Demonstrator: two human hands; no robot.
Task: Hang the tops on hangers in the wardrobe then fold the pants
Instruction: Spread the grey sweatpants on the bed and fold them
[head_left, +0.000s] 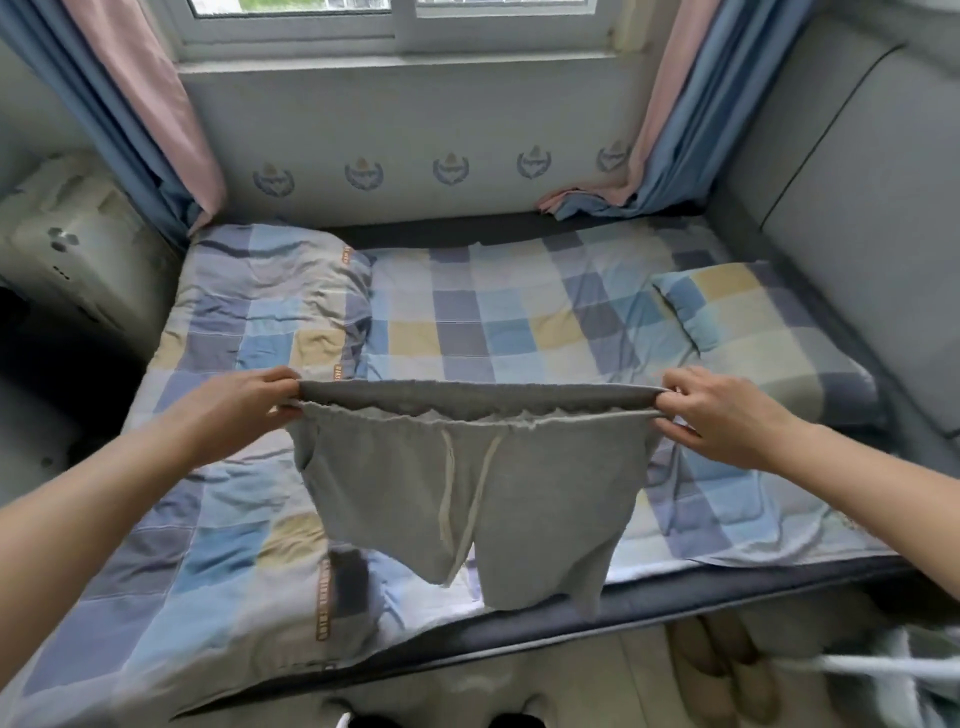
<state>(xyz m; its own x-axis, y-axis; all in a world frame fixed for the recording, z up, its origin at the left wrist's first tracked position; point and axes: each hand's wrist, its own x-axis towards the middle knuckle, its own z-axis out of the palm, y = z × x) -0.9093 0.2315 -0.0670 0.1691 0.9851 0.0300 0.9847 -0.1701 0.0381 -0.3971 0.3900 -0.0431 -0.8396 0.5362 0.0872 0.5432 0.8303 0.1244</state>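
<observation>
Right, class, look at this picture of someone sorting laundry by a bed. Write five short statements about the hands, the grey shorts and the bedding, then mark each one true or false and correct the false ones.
1. Both hands hold the grey shorts by the waistband. True: the left hand and the right hand pinch its two ends.
2. The shorts lie folded flat on the bed. False: they hang unfolded above the checked quilt.
3. A pale drawstring hangs down the front. True.
4. The pillow is plain white. False: it is checked.
5. The curtains are green. False: they are blue and pink.
</observation>
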